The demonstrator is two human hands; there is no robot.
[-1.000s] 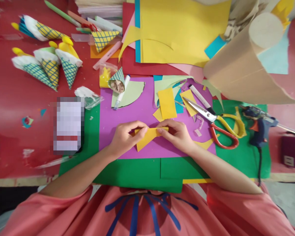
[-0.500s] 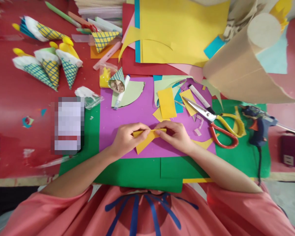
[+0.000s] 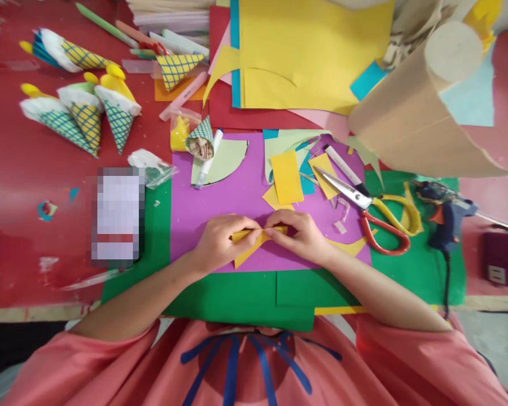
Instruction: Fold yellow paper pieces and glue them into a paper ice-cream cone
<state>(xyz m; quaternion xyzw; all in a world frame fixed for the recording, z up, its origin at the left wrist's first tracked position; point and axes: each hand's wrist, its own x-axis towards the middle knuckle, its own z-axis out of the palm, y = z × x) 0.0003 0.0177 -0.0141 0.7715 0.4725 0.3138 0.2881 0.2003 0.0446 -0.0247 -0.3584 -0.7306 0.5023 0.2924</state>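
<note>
Between both hands is a piece of yellow paper (image 3: 246, 255), folded along its upper edge, with a pointed flap hanging toward me. My left hand (image 3: 225, 239) pinches the fold from the left, thumb below and fingers above. From the right, my right hand (image 3: 294, 234) pinches the same fold, and the two thumb tips nearly meet at its middle. The fingers hide part of the paper. Just beyond them on the purple sheet (image 3: 190, 225) lie yellow paper rectangles (image 3: 287, 177). Scissors (image 3: 359, 200) with red and yellow handles rest open to the right of my right hand.
A glue gun (image 3: 446, 223) lies at the right, below a large cardboard cone (image 3: 410, 107). Paper cones (image 3: 117, 115) with crisscross lines lie at the far left, above a blurred-out phone-like object (image 3: 118, 217). Yellow sheets (image 3: 313, 56) are stacked at the back; a marker (image 3: 345, 166) lies near the scissors.
My fingertips have shifted closer together along the fold, the right hand moving slightly left. The yellow paper's edge sits a little lower; everything else stays in place.
</note>
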